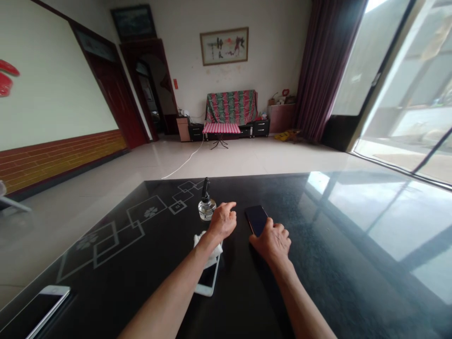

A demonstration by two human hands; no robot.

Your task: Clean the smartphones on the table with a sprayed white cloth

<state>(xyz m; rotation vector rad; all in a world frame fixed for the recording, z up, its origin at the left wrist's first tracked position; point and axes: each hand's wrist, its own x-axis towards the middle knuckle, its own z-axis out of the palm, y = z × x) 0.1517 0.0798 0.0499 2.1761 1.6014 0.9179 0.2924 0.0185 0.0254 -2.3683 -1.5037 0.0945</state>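
A dark phone (256,218) lies tilted on the glossy black table (318,263), and my right hand (272,241) is closed around its near end. My left hand (223,220) hovers just left of it with the fingers curled and the index finger pointing toward the phone; it holds nothing that I can see. A small clear glass bottle with a black pump top (206,203) stands right beside my left hand. Under my left wrist lie a crumpled white cloth (211,249) and a white-edged phone (207,278), face up.
Another white phone (42,310) lies at the table's near left corner. White square patterns mark the table's left half. Beyond the table are a tiled floor, a cloth-covered sofa (231,107), dark doors on the left and large windows on the right.
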